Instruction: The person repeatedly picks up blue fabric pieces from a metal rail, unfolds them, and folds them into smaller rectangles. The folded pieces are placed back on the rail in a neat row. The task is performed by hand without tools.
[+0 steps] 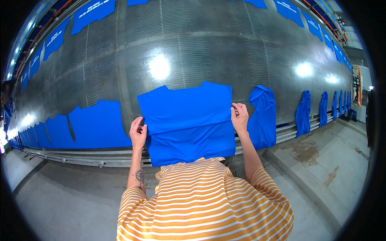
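In front of me a blue cut shirt panel (188, 106) lies on a long dark table, its neck notch at the far side. Its upper part is fairly smooth. A crease runs across it, and below that the cloth is wrinkled and hangs over the near edge toward my body. My left hand (138, 133) is closed at the panel's left edge, fingers curled and pinching the cloth. At the right edge my right hand (240, 117) pinches the fabric a little higher, with thumb and fingers together.
Flat blue panels (98, 125) line the near edge at left. At right lies a bunched blue panel (263, 116), with several more crumpled ones beyond it. Printed blue panels (94, 16) lie along the far side of the dark table (193, 52). A metal rail (92, 156) borders the near edge.
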Motion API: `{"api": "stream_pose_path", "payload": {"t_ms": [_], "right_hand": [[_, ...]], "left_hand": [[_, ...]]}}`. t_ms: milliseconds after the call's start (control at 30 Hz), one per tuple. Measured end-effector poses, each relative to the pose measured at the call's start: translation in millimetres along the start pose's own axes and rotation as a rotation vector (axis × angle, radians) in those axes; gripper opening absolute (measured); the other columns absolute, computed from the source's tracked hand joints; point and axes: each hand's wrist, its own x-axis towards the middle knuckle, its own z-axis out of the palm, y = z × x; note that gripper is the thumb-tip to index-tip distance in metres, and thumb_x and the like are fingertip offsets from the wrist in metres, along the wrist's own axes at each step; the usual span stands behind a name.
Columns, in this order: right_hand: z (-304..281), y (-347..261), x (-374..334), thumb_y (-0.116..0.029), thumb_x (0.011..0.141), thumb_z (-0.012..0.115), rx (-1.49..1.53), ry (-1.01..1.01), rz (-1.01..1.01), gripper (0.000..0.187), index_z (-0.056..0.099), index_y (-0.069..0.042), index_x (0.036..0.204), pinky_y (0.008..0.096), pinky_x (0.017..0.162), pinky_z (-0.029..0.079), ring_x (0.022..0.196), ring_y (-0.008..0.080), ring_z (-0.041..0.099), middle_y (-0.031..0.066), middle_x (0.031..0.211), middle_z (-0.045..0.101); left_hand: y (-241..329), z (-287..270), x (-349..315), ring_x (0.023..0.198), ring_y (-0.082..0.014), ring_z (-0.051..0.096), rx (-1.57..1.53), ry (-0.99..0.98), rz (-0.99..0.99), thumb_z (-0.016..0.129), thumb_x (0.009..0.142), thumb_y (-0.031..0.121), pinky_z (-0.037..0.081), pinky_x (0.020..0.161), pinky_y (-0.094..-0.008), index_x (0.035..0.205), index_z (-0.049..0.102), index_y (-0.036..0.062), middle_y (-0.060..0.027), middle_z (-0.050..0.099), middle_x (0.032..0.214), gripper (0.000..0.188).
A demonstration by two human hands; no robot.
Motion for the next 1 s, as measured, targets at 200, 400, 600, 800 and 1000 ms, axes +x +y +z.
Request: {"api": "stream_pose_path", "payload": {"t_ms": [200, 400, 600, 800, 1000], "right_hand": [[73.8, -75.7, 19.3, -0.022, 0.089, 0.063, -0.298, -0.308, -0.658, 0.043, 0.057, -0.005, 0.128, 0.0450, 0.111, 0.035, 0.134, 0.0330, 0.042, 0.0137, 0.143, 0.048], [126.8, -96.9, 27.4, -0.034, 0.091, 0.057, -0.409, -0.437, -0.671, 0.068, 0.034, -0.006, 0.149, 0.0475, 0.118, 0.020, 0.146, 0.0331, 0.023, 0.0141, 0.158, 0.026], [122.7, -88.7, 35.2, -0.036, 0.091, 0.057, -0.334, -0.459, -0.663, 0.069, 0.034, -0.008, 0.150, 0.0509, 0.118, 0.020, 0.147, 0.0345, 0.021, 0.0164, 0.159, 0.023], [86.3, -47.5, 36.9, -0.044, 0.092, 0.055, -0.496, -0.273, -0.453, 0.078, 0.024, -0.007, 0.154, 0.0567, 0.117, 0.016, 0.146, 0.0439, 0.016, 0.0258, 0.159, 0.013], [83.9, -51.6, 34.5, -0.046, 0.094, 0.053, -0.472, -0.255, -0.454, 0.078, 0.023, -0.006, 0.154, 0.0546, 0.118, 0.014, 0.147, 0.0424, 0.015, 0.0260, 0.159, 0.012]], "left_hand": [[66.9, 82.3, 25.6, 0.125, -0.0380, 0.050, 0.448, -0.033, 0.623, 0.068, 0.085, 0.016, 0.039, 0.106, -0.0470, 0.125, 0.062, 0.0036, -0.0181, 0.054, 0.134, 0.042], [65.2, 138.1, 50.9, 0.147, -0.0390, 0.019, 0.708, -0.197, 0.607, 0.054, 0.091, 0.038, 0.016, 0.117, -0.0544, 0.152, 0.033, 0.0121, -0.0164, 0.022, 0.160, 0.069], [60.5, 132.6, 55.6, 0.147, -0.0414, 0.017, 0.728, -0.183, 0.543, 0.054, 0.092, 0.040, 0.014, 0.118, -0.0550, 0.152, 0.031, 0.0094, -0.0198, 0.021, 0.159, 0.071], [37.5, 98.7, 65.4, 0.148, -0.0409, 0.012, 0.858, 0.010, 0.373, 0.053, 0.093, 0.043, 0.009, 0.118, -0.0567, 0.154, 0.022, 0.0046, -0.0209, 0.015, 0.160, 0.078], [35.0, 99.1, 69.0, 0.148, -0.0415, 0.010, 0.852, 0.000, 0.403, 0.051, 0.094, 0.046, 0.008, 0.117, -0.0588, 0.155, 0.018, 0.0048, -0.0206, 0.012, 0.161, 0.080]]}}
